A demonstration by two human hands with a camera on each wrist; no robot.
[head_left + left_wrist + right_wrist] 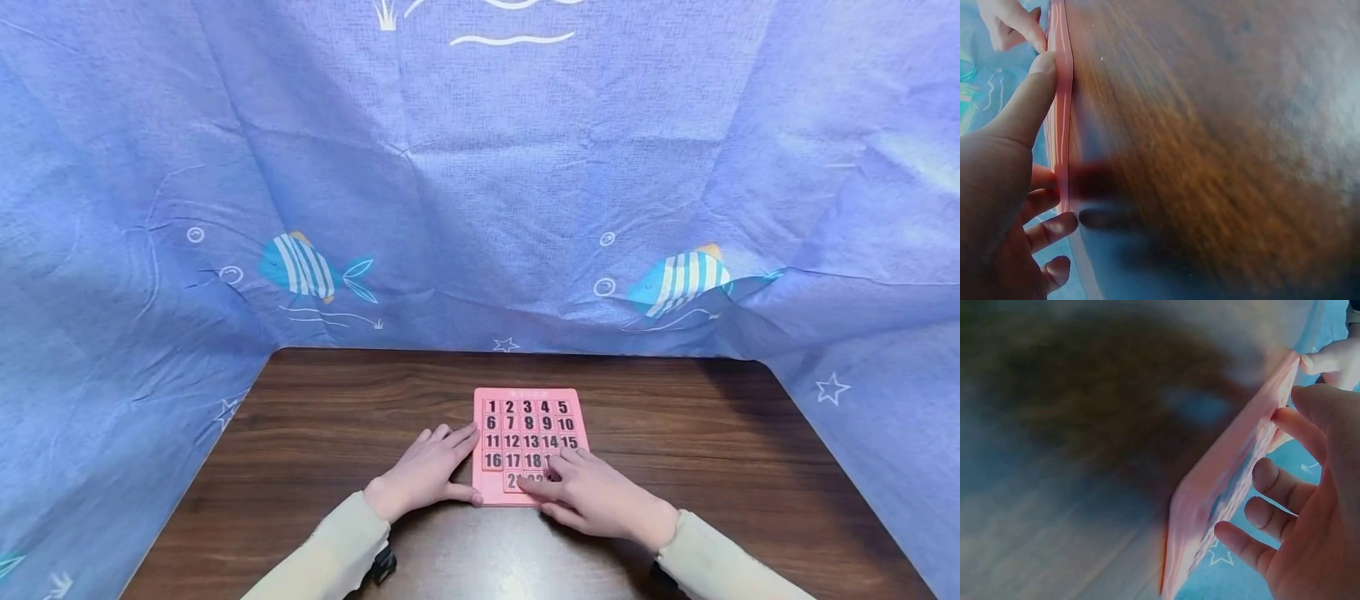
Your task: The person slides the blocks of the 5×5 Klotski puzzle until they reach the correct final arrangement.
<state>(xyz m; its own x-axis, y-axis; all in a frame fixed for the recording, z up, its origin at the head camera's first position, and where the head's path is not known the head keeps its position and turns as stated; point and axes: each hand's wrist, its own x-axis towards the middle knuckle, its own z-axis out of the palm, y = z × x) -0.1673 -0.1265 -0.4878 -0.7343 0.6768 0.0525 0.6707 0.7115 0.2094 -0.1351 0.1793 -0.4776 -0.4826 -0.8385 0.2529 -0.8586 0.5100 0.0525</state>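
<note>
A pink sliding number puzzle lies flat on the table. Rows of black-numbered tiles run from 1 at its top left, and a bare slot shows below tile 16. My left hand rests against the puzzle's left side, its thumb at the lower left corner and its fingertips farther up the edge. My right hand reaches over the lower right part. Its index fingertip touches the bottom row by tile 21, while the other fingers spread loosely above the board. This hand hides the tiles at the lower right.
The puzzle sits on a dark brown wood-grain table. Behind and on both sides hangs a blue curtain with printed fish and stars. Pale sleeves cover both forearms, with a black strap at the left wrist.
</note>
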